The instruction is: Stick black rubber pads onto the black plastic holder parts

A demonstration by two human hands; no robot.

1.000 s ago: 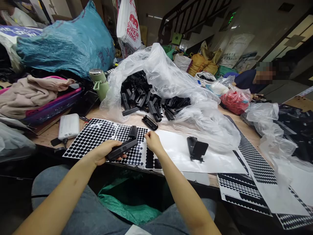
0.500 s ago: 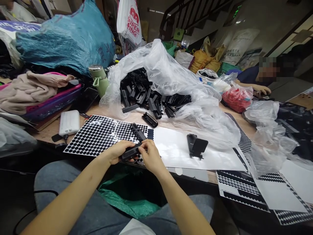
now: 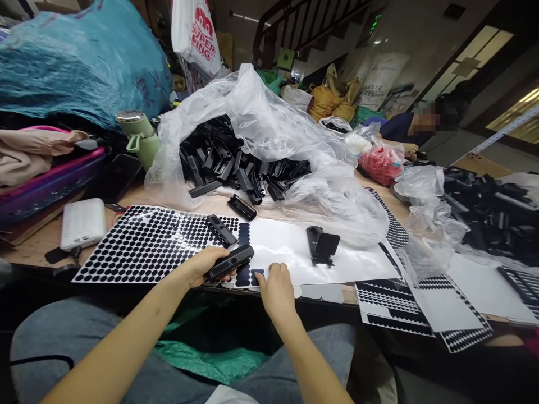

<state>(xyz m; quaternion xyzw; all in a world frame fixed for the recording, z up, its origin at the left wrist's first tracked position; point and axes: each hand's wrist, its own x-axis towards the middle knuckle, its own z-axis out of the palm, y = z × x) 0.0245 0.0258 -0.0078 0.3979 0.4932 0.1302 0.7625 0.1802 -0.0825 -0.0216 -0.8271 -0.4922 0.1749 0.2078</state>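
Note:
My left hand (image 3: 207,265) is closed around a long black plastic casing (image 3: 232,262) with a ribbed surface, held over the near edge of the sticker sheet. My right hand (image 3: 278,289) is beside it at the sheet's edge, fingers curled and thumb stretched apart from them. Its thumb tip touches the sheet by a dark oblong sticker (image 3: 257,275). The sticker sheet (image 3: 145,241) bears rows of black round stickers and a column of oblong ones. Another black casing (image 3: 222,230) lies on it, and a third casing (image 3: 241,207) rests just behind.
A clear plastic bag (image 3: 269,123) spills black casings (image 3: 227,163) behind the sheet. A black folding stand (image 3: 325,246) is on white paper at right. To the left are a power bank (image 3: 83,223) and a green flask (image 3: 138,137). A person (image 3: 400,128) sits far right.
My right hand has left the casing and moved down and right to the sheet's edge. My left hand still holds the casing. The view has shifted right.

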